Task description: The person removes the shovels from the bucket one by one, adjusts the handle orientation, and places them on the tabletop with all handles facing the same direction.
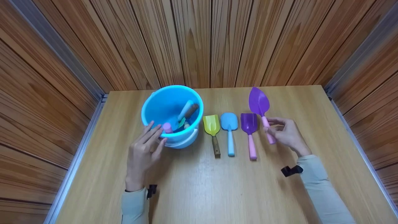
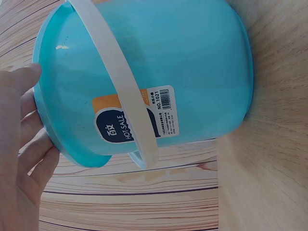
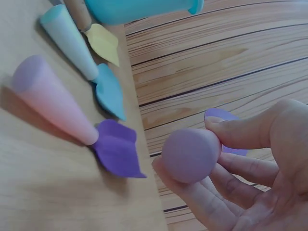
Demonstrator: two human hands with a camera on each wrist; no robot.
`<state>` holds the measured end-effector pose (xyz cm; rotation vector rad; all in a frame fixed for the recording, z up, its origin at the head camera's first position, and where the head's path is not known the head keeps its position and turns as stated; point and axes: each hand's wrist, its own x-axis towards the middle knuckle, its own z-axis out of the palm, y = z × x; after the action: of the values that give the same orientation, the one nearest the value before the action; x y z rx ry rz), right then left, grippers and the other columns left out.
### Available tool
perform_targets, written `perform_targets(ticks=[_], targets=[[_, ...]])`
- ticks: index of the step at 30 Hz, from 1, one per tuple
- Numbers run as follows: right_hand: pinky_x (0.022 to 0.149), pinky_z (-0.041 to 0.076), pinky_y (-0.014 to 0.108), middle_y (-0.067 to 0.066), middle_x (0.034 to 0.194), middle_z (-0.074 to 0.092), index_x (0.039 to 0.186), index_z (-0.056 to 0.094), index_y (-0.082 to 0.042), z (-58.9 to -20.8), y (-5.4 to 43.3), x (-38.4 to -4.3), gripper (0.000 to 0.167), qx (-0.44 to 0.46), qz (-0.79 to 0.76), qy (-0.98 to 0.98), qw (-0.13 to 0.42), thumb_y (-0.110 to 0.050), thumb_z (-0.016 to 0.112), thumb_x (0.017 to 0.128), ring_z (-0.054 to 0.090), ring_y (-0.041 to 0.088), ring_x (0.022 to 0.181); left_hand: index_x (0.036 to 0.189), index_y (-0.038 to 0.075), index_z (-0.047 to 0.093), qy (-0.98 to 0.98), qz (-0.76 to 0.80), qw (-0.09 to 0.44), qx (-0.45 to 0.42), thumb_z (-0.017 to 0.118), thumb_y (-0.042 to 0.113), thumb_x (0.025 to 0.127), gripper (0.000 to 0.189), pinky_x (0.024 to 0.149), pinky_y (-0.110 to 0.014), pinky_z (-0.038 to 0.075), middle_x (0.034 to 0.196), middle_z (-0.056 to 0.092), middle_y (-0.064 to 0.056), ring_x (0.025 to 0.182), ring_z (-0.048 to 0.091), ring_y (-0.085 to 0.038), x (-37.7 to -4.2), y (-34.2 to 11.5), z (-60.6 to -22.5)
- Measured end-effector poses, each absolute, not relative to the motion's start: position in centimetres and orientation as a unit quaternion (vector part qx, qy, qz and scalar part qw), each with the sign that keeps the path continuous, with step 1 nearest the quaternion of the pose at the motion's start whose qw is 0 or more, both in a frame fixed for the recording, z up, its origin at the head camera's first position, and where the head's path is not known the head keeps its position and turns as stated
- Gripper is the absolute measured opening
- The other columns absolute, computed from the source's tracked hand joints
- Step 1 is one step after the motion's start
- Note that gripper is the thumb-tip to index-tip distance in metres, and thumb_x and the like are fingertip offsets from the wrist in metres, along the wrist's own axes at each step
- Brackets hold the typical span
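Observation:
A blue bucket (image 1: 172, 88) with a white handle (image 2: 120, 82) stands tilted in the head view at the table's back left. My left hand (image 1: 143, 155) holds its near rim, thumb outside and fingers over the edge. On the right, my right hand (image 1: 287, 133) pinches the pink handle of a purple pointed trowel (image 1: 258, 101), raised above the table blade away from me. Left of it lie a purple shovel (image 1: 249, 124) with a pink handle, a blue shovel (image 1: 229, 121) and a yellow shovel (image 1: 211, 124) with a brown handle.
Inside the bucket are more tools, among them a light blue handle (image 1: 185, 109), a brown handle (image 1: 191, 110) and a pink handle end (image 1: 167, 127). The wooden table (image 1: 211, 193) is bounded by wood-panelled walls (image 1: 199, 43) at the back and both sides.

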<state>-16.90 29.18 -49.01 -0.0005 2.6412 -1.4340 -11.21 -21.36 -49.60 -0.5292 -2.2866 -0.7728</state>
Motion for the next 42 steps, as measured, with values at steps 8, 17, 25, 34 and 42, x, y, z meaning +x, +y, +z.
perform_targets(ticks=[8, 17, 25, 34, 42], targets=[[0.09, 0.06, 0.019, 0.027, 0.142, 0.063, 0.15, 0.057, 0.001, -51.0, 29.9, -16.0, 0.053, 0.026, -0.481, 0.873, 0.076, -0.018, 0.073, 0.103, 0.066, 0.041, 0.126, 0.139, 0.016, 0.073, -0.872, -0.303, 0.325, -0.205, 0.09, 0.017, 0.088, 0.054, 0.105, -0.047, 0.058, 0.139, 0.073, -0.003, 0.143, 0.06, -0.026, -11.2, -21.4, -49.6], [0.086, 0.06, 0.021, 0.025, 0.144, 0.062, 0.153, 0.054, 0.0, -52.9, 30.7, -15.2, 0.056, 0.075, -0.495, 0.859, 0.107, -0.022, 0.07, 0.105, 0.069, 0.021, 0.112, 0.141, 0.017, 0.071, -0.876, -0.293, 0.323, -0.205, 0.09, 0.017, 0.088, 0.056, 0.106, -0.046, 0.058, 0.14, 0.073, -0.002, 0.144, 0.059, -0.024, -11.1, -21.7, -49.5], [0.083, 0.059, 0.017, 0.031, 0.144, 0.061, 0.151, 0.054, 0.005, -54.0, 31.8, -14.9, 0.058, 0.084, -0.503, 0.853, 0.108, -0.021, 0.073, 0.103, 0.068, 0.007, 0.104, 0.14, 0.016, 0.072, -0.875, -0.294, 0.323, -0.21, 0.09, 0.017, 0.088, 0.055, 0.104, -0.046, 0.058, 0.14, 0.072, -0.003, 0.144, 0.059, -0.026, -11.3, -21.7, -49.3], [0.083, 0.057, 0.015, 0.029, 0.15, 0.059, 0.153, 0.054, 0.001, -54.7, 31.9, -15.2, 0.055, 0.103, -0.488, 0.858, 0.125, -0.024, 0.067, 0.106, 0.064, 0.028, 0.124, 0.141, 0.019, 0.071, -0.877, -0.297, 0.318, -0.206, 0.088, 0.019, 0.09, 0.054, 0.106, -0.043, 0.058, 0.142, 0.071, 0.0, 0.145, 0.058, -0.022, -11.3, -21.5, -49.2], [0.082, 0.06, 0.019, 0.029, 0.148, 0.06, 0.153, 0.054, 0.002, -55.0, 32.1, -15.2, 0.055, 0.116, -0.489, 0.853, 0.138, -0.025, 0.066, 0.106, 0.067, 0.015, 0.109, 0.141, 0.018, 0.071, -0.876, -0.298, 0.32, -0.205, 0.089, 0.019, 0.09, 0.054, 0.107, -0.044, 0.057, 0.141, 0.072, -0.002, 0.144, 0.058, -0.023, -11.1, -21.5, -49.4]])
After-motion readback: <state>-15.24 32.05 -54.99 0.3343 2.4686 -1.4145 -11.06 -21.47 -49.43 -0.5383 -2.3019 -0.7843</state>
